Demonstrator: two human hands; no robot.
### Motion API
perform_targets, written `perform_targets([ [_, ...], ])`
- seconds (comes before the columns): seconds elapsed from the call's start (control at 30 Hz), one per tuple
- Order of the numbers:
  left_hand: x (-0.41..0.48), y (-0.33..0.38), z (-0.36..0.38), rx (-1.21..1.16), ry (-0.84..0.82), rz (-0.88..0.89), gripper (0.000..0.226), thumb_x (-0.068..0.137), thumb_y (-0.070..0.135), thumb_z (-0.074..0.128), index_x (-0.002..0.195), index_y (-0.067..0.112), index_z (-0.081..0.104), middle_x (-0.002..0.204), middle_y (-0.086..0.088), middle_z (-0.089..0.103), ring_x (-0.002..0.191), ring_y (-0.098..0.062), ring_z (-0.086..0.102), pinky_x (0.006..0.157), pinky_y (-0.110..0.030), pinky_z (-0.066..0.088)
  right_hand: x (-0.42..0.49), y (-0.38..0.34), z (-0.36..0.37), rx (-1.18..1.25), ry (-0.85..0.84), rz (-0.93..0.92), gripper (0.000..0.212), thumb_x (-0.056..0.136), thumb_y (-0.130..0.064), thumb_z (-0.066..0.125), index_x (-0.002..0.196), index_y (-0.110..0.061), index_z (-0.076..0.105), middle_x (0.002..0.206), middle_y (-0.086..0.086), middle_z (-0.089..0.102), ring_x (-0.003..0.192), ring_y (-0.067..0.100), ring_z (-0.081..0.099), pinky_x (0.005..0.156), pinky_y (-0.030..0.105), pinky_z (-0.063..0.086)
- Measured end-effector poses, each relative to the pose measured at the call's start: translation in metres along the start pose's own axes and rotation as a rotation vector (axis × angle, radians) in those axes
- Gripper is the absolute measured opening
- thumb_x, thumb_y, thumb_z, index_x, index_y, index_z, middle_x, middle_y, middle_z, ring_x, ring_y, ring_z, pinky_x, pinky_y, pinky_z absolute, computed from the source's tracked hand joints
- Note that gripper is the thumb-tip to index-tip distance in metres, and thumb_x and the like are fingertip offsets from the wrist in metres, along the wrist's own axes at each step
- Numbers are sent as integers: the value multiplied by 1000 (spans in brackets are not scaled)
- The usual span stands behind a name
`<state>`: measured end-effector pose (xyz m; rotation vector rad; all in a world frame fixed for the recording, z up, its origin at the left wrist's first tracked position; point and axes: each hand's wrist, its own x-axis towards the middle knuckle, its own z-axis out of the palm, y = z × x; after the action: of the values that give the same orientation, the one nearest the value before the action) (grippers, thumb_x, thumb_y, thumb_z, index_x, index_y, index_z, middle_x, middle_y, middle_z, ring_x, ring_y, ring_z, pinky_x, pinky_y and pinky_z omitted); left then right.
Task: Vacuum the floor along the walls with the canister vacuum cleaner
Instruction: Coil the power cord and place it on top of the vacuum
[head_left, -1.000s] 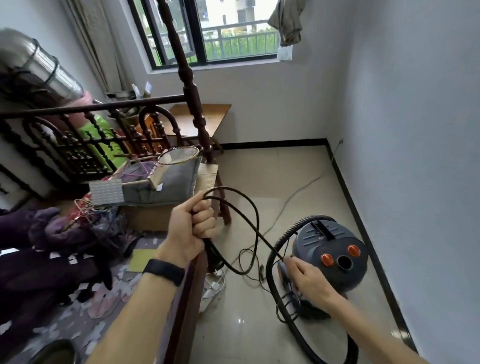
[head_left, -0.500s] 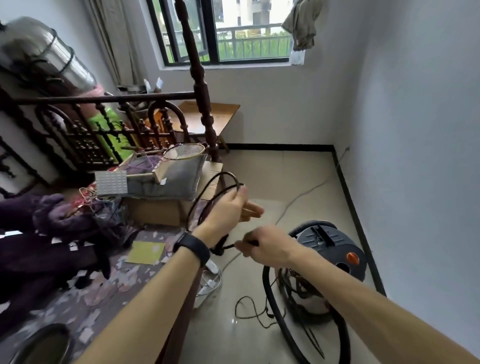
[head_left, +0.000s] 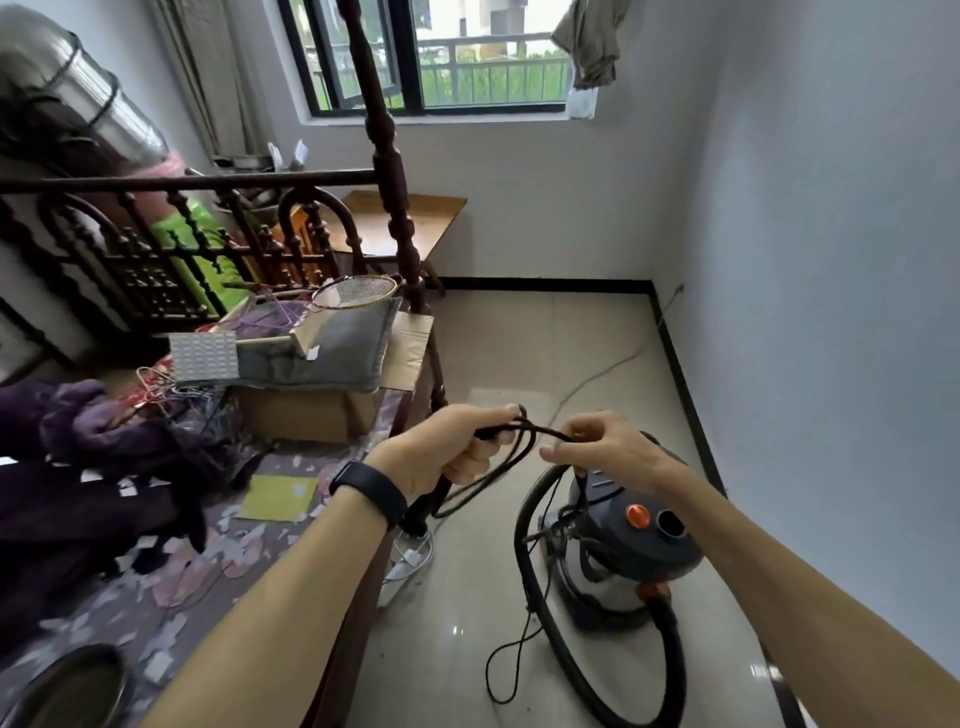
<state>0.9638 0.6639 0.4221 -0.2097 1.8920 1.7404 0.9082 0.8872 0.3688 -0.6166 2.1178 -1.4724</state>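
Cord (head_left: 543, 430) held above vacuum cleaner (head_left: 634, 551), left grip (head_left: 457, 447) curled round it (black wristband (head_left: 371, 491)), right grip (head_left: 608, 449) pinching it.

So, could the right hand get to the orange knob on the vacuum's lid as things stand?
Probably yes. The right hand hovers over the vacuum, and nothing lies between it and the orange knob. But its fingers pinch the black cord, so they must let go first.
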Motion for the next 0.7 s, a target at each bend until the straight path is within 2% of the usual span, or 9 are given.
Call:
perform_targets([
  [0.1, -1, 0, -16, -256, -20, 22, 36, 94, 45, 51, 65, 24, 44, 50, 12, 21, 37, -4, 15, 38, -21, 5, -4, 25, 0, -23, 98, 69, 50, 80, -59, 71, 76, -9, 67, 75, -2, 60, 73, 15, 56, 79, 39, 44],
  [0.17, -3, -2, -28, -348, -12, 52, 35, 89, 44, 55, 64, 24, 43, 50, 11, 21, 37, -4, 16, 39, -22, 5, -6, 40, 8, -320, 221, 86, 60, 82, -73, 54, 85, -16, 70, 95, -10, 62, 93, 13, 56, 94, 43, 39],
  [0.23, -5, -1, -35, -365, 4, 90, 36, 93, 40, 53, 64, 23, 42, 51, 11, 19, 38, -5, 15, 40, -23, 4, -8, 43, 13, -639, 361, 64, 54, 85, -77, 38, 89, -31, 65, 110, -19, 53, 111, 4, 43, 109, 46, 24],
  [0.33, -7, 4, -39, -437, 27, 124, 37, 99, 36, 47, 64, 22, 41, 53, 10, 14, 36, -5, 15, 38, -22, 5, -8, 41, 24, -770, 321, 13, 27, 91, -64, 54, 100, -38, 49, 110, -21, 50, 112, 5, 45, 118, 52, 15],
  [0.4, -7, 10, -43, -494, 48, 144, 37, 99, 35, 46, 65, 23, 39, 51, 10, 16, 35, -4, 16, 37, -21, 6, -4, 42, 34, -731, 266, 2, 28, 94, -49, 64, 104, -36, 42, 97, -17, 57, 97, 12, 58, 113, 51, 32],
  [0.47, -8, 12, -47, -576, 64, 154, 36, 98, 33, 47, 65, 23, 37, 48, 11, 18, 35, -4, 16, 38, -21, 6, -1, 44, 41, -531, 320, -14, 25, 97, -38, 65, 110, -32, 45, 93, -9, 66, 85, 17, 65, 95, 44, 52],
  [0.53, -11, 13, -52, -644, 98, 168, 37, 97, 32, 48, 62, 23, 38, 47, 11, 20, 35, -4, 17, 38, -20, 6, 4, 47, 41, -393, 461, -15, 21, 98, -33, 67, 115, -25, 58, 98, -7, 71, 88, 14, 69, 84, 25, 56],
  [0.6, -16, 15, -60, -672, 130, 209, 38, 97, 32, 48, 61, 24, 39, 46, 11, 21, 35, -4, 17, 38, -20, 6, 8, 51, 40, -277, 530, 41, 15, 97, -34, 69, 107, -23, 69, 94, -11, 73, 86, 6, 71, 81, 12, 51],
  [0.7, -19, 24, -72, -731, 128, 263, 37, 98, 32, 46, 63, 24, 38, 44, 12, 21, 34, -4, 17, 34, -19, 8, 10, 59, 48, -53, 516, 136, 17, 101, -26, 65, 90, -15, 72, 78, -1, 75, 69, 9, 73, 76, 31, 62],
])
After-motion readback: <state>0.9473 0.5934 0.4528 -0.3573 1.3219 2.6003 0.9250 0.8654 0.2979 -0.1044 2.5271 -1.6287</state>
